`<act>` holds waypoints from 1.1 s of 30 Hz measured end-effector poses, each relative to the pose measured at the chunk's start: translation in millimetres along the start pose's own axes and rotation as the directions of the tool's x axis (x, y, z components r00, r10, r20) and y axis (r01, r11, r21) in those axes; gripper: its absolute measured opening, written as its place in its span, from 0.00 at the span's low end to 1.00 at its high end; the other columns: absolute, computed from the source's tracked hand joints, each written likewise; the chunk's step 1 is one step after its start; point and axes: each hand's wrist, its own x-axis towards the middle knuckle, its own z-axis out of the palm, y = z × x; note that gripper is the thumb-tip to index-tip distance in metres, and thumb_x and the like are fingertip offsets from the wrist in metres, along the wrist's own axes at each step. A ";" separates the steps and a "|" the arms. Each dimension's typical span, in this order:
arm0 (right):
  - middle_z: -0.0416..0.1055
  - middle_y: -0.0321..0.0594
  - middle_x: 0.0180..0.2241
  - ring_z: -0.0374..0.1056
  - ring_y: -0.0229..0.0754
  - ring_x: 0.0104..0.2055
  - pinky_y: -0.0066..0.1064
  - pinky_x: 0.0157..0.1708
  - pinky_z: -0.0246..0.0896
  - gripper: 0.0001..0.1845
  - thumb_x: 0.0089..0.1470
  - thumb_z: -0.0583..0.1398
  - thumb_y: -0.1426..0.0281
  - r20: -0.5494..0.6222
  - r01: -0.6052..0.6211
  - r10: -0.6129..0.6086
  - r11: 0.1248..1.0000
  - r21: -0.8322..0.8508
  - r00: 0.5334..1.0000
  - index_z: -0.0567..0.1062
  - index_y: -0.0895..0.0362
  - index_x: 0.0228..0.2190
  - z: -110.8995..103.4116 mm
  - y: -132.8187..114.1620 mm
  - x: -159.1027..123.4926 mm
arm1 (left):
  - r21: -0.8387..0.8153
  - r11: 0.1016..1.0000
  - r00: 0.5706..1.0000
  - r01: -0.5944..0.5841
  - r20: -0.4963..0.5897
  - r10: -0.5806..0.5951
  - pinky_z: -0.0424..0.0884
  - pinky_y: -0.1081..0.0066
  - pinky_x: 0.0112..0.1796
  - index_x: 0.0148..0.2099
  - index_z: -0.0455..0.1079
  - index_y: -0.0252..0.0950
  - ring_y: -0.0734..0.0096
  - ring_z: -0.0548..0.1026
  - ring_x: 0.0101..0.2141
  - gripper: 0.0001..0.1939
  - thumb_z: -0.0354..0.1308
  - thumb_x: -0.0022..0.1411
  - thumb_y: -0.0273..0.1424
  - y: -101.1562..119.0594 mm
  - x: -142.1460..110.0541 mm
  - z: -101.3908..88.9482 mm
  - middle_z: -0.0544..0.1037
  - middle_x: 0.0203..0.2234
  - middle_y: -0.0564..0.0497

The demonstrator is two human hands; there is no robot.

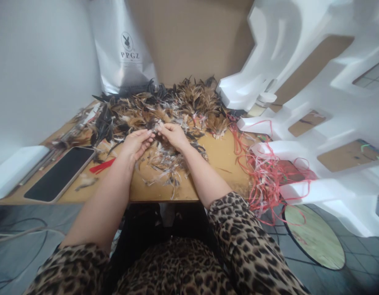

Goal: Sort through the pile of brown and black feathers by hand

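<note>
My left hand (137, 143) and my right hand (173, 136) meet over the middle of the table, their fingertips almost touching. Each is closed in a pinch on a small feather (159, 123), which shows pale fluff and a dark part; its lower end is hidden by the fingers. Just beyond spreads a large pile of brown and black feathers (130, 110), some in tufts with reddish bound ends. Loose pale feather scraps (164, 162) lie below my hands. A red strip (101, 166) rests left of my left wrist.
A phone (60, 174) and a white box-like object (19, 172) lie at the left. Behind the pile stands a silver bag (124, 69). Tangled pink-red string (266, 180) hangs over the right edge beside white foam packing pieces (327, 102) and a lidded jar (262, 103).
</note>
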 end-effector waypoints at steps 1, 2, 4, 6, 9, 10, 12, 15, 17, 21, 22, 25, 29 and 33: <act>0.62 0.31 0.18 0.53 0.29 0.21 0.23 0.24 0.47 0.19 0.50 0.56 0.57 0.016 0.024 -0.023 0.997 -0.077 1.000 0.71 0.61 0.23 -2.4 -1.1 -0.3 | -0.010 0.999 0.999 -0.031 -0.027 0.031 0.64 0.85 0.19 0.30 0.73 0.29 0.83 0.71 0.19 0.10 0.68 0.42 0.26 0.4 0.9 -0.5 0.77 0.23 0.50; 0.61 0.31 0.17 0.52 0.29 0.21 0.24 0.24 0.46 0.19 0.51 0.56 0.58 0.036 0.055 -0.050 0.984 -0.169 0.998 0.71 0.61 0.22 -4.6 -2.2 -0.7 | -0.008 0.998 0.996 -0.068 -0.059 0.068 0.64 0.84 0.19 0.30 0.73 0.30 0.83 0.71 0.20 0.10 0.68 0.42 0.26 0.6 1.7 -0.7 0.78 0.24 0.49; 0.60 0.31 0.16 0.51 0.30 0.21 0.24 0.25 0.44 0.18 0.52 0.56 0.60 0.086 0.123 -0.098 0.921 -0.369 0.991 0.71 0.61 0.20 -7.9 -4.3 -1.8 | 0.041 0.988 0.982 -0.146 -0.112 0.150 0.65 0.84 0.20 0.30 0.73 0.31 0.81 0.72 0.21 0.10 0.67 0.42 0.27 0.4 2.9 -0.2 0.79 0.26 0.49; 0.60 0.32 0.17 0.51 0.30 0.22 0.25 0.26 0.43 0.18 0.53 0.55 0.63 0.141 0.174 -0.115 0.828 -0.533 0.983 0.72 0.61 0.19 -8.9 -6.0 -3.1 | 0.139 0.967 0.965 -0.212 -0.125 0.230 0.65 0.83 0.20 0.30 0.75 0.31 0.80 0.73 0.21 0.10 0.67 0.42 0.28 -0.2 2.7 1.7 0.78 0.24 0.49; 0.63 0.34 0.18 0.52 0.32 0.23 0.27 0.27 0.42 0.17 0.54 0.55 0.64 0.182 0.197 -0.099 0.717 -0.669 0.978 0.74 0.60 0.20 -7.3 -8.2 -4.8 | 0.291 0.924 0.954 -0.250 -0.089 0.286 0.65 0.81 0.20 0.30 0.76 0.30 0.80 0.71 0.19 0.09 0.67 0.43 0.28 -0.9 -0.3 5.9 0.77 0.20 0.50; 0.65 0.35 0.19 0.52 0.32 0.23 0.27 0.27 0.42 0.17 0.54 0.55 0.63 0.184 0.198 -0.095 0.695 -0.691 0.978 0.75 0.60 0.21 -6.6 -8.7 -5.2 | 0.323 0.913 0.955 -0.248 -0.076 0.286 0.65 0.81 0.20 0.30 0.76 0.30 0.80 0.70 0.18 0.09 0.67 0.43 0.28 -1.0 -1.6 7.1 0.76 0.19 0.50; 0.67 0.37 0.20 0.53 0.33 0.23 0.28 0.27 0.42 0.17 0.55 0.55 0.63 0.185 0.200 -0.096 0.675 -0.710 0.978 0.76 0.59 0.22 -6.1 -9.1 -5.5 | 0.359 0.902 0.960 -0.241 -0.049 0.276 0.65 0.81 0.21 0.29 0.75 0.30 0.80 0.70 0.17 0.08 0.66 0.43 0.26 -1.0 -3.8 8.5 0.76 0.18 0.50; 0.67 0.37 0.20 0.54 0.32 0.23 0.27 0.27 0.44 0.18 0.54 0.55 0.63 0.190 0.203 -0.098 0.706 -0.678 0.977 0.77 0.60 0.22 -7.9 -7.9 -4.7 | 0.374 0.900 0.966 -0.225 -0.033 0.256 0.66 0.81 0.20 0.29 0.75 0.29 0.80 0.70 0.17 0.07 0.66 0.43 0.25 -1.9 -3.9 7.8 0.75 0.17 0.50; 0.68 0.36 0.20 0.56 0.32 0.23 0.26 0.27 0.46 0.16 0.52 0.56 0.63 0.184 0.191 -0.098 0.771 -0.608 0.978 0.77 0.60 0.23 -9.9 -5.6 -3.1 | 0.355 0.912 0.970 -0.203 -0.056 0.238 0.66 0.81 0.20 0.28 0.74 0.29 0.79 0.70 0.17 0.06 0.66 0.43 0.24 -2.9 -1.8 6.3 0.75 0.17 0.50; 0.71 0.35 0.22 0.60 0.31 0.25 0.24 0.28 0.51 0.14 0.49 0.58 0.63 0.105 0.108 -0.073 0.916 -0.387 0.992 0.78 0.61 0.28 -11.8 0.8 0.9 | 0.273 0.948 0.974 -0.164 -0.109 0.200 0.67 0.80 0.21 0.27 0.73 0.28 0.80 0.71 0.17 0.06 0.66 0.43 0.25 -4.4 2.9 3.2 0.76 0.18 0.49; 0.71 0.34 0.22 0.60 0.31 0.25 0.23 0.28 0.52 0.14 0.48 0.59 0.63 0.083 0.087 -0.063 0.939 -0.332 0.995 0.78 0.61 0.29 -11.6 2.2 1.7 | 0.258 0.954 0.977 -0.155 -0.107 0.187 0.67 0.80 0.21 0.27 0.73 0.28 0.80 0.71 0.18 0.06 0.66 0.43 0.25 -4.4 3.5 2.6 0.76 0.19 0.48; 0.69 0.34 0.21 0.60 0.31 0.25 0.23 0.28 0.54 0.13 0.47 0.59 0.64 0.037 0.049 -0.042 0.978 -0.201 0.998 0.77 0.62 0.28 -10.1 4.1 2.9 | 0.227 0.967 0.989 -0.117 -0.059 0.134 0.67 0.82 0.21 0.27 0.74 0.28 0.80 0.72 0.19 0.07 0.67 0.43 0.26 -4.5 3.6 1.3 0.77 0.21 0.47; 0.69 0.33 0.22 0.59 0.31 0.25 0.23 0.29 0.55 0.11 0.45 0.60 0.65 0.002 0.035 -0.035 0.990 -0.135 0.999 0.75 0.62 0.26 -8.2 3.6 2.8 | 0.217 0.974 0.997 -0.070 0.004 0.071 0.67 0.83 0.21 0.29 0.76 0.28 0.81 0.72 0.19 0.10 0.68 0.41 0.26 -6.3 3.0 0.2 0.77 0.21 0.47; 0.67 0.32 0.22 0.59 0.31 0.26 0.23 0.30 0.55 0.10 0.44 0.60 0.65 0.012 0.055 -0.054 0.993 -0.105 0.998 0.74 0.61 0.25 -5.9 5.5 3.2 | 0.242 0.969 0.999 -0.042 0.037 0.034 0.67 0.82 0.21 0.29 0.75 0.27 0.81 0.71 0.18 0.10 0.68 0.41 0.26 -7.7 1.9 0.3 0.77 0.22 0.45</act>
